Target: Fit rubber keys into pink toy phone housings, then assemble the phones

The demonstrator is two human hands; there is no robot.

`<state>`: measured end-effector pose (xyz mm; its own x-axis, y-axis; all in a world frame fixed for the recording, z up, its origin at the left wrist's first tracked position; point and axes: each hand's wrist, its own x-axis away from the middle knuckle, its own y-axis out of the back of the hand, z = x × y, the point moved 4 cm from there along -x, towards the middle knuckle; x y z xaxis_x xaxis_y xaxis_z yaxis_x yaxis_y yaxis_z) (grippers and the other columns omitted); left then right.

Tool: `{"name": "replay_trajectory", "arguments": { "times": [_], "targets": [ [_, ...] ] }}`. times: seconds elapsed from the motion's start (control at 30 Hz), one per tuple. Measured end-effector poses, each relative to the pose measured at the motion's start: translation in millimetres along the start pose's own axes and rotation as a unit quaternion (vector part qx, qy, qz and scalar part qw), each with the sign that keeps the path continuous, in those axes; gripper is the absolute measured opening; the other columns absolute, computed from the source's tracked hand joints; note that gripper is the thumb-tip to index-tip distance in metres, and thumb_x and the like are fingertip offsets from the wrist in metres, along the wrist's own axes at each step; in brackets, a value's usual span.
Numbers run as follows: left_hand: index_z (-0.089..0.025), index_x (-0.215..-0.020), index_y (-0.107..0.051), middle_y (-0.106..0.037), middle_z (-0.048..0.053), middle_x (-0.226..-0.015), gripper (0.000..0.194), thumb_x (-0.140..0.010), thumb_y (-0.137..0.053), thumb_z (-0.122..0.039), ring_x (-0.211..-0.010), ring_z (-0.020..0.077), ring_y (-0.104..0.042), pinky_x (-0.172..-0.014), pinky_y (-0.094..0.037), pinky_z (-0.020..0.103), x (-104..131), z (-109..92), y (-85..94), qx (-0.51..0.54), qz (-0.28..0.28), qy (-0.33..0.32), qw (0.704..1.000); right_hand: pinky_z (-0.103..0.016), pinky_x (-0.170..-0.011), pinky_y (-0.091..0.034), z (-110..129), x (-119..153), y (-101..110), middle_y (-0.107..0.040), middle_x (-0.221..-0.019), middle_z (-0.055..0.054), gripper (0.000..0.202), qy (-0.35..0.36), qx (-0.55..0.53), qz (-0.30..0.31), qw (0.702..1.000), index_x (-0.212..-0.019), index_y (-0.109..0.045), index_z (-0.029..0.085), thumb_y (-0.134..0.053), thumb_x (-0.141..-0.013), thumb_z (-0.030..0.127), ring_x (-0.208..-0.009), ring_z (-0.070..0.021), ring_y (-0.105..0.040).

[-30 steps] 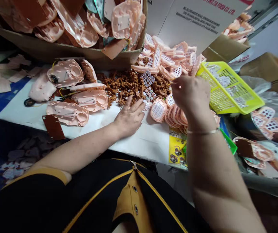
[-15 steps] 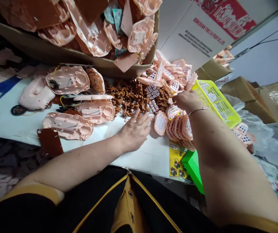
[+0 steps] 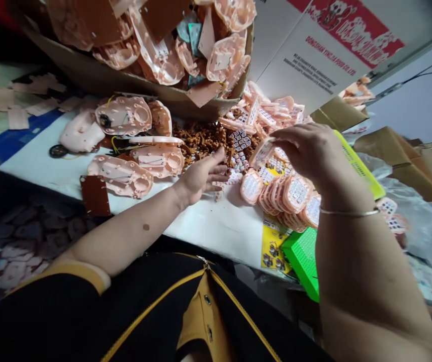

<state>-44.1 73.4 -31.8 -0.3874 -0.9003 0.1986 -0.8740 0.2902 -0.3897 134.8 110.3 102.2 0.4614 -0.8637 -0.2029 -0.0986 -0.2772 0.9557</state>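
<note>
In the head view, your right hand (image 3: 310,148) has its fingers closed on a pink panel (image 3: 262,154) — tilted, above the near edge of the loose panel pile (image 3: 276,108). Your left hand (image 3: 196,182) is released, its fingers spread beside the small brown pieces (image 3: 202,138) on the white worktop (image 3: 231,229). Below the held panel, more panels stand in a leaning row (image 3: 276,196), near the green basket (image 3: 304,256). Pink shells (image 3: 121,175) lie to your left, in front of the cardboard box (image 3: 185,99); the yellow basket (image 3: 361,168) is partly hidden behind your right hand.
</note>
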Motion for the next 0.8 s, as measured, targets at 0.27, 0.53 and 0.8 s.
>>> {"name": "replay_trajectory", "arguments": {
  "times": [0.27, 0.53, 0.8],
  "targets": [
    [-0.013, -0.107, -0.063, -0.071, 0.013, -0.104, 0.039, -0.085, -0.059, -0.045, -0.071, 0.0192, -0.069, -0.055, -0.057, 0.03, 45.5, 12.3, 11.9, 0.173, 0.173, 0.051, 0.968, -0.042, -0.097, -0.041, 109.9, 27.2, 0.0, -0.07, -0.111, -0.005, 0.031, 0.129, -0.039, -0.014, 0.991, -0.122, -0.063, 0.027, -0.042, -0.1, 0.035, -0.104, -0.0232, -0.059],
    [-0.014, -0.124, -0.056, -0.07, 0.016, -0.113, 0.065, -0.089, -0.044, -0.068, -0.08, 0.0246, -0.073, -0.057, -0.061, 0.035, 61.3, 25.4, 42.1, 0.214, 0.115, 0.016, 0.97, -0.038, -0.077, -0.044, 93.0, 65.7, -82.8, -0.071, -0.095, -0.013, 0.028, -0.039, -0.111, 0.038, 0.992, -0.103, -0.072, 0.016, -0.047, -0.096, 0.027, -0.087, -0.0251, -0.06],
    [-0.015, -0.127, -0.056, -0.07, 0.016, -0.114, 0.059, -0.091, -0.045, -0.06, -0.081, 0.0249, -0.074, -0.059, -0.061, 0.035, 58.9, 32.7, 44.5, 0.234, 0.092, 0.032, 0.967, -0.041, -0.08, -0.037, 126.5, 49.1, -98.3, -0.068, -0.104, -0.013, 0.025, 0.042, -0.038, 0.044, 0.997, -0.091, -0.071, 0.018, -0.046, -0.094, 0.018, -0.092, -0.0273, -0.052]
  ]
}}
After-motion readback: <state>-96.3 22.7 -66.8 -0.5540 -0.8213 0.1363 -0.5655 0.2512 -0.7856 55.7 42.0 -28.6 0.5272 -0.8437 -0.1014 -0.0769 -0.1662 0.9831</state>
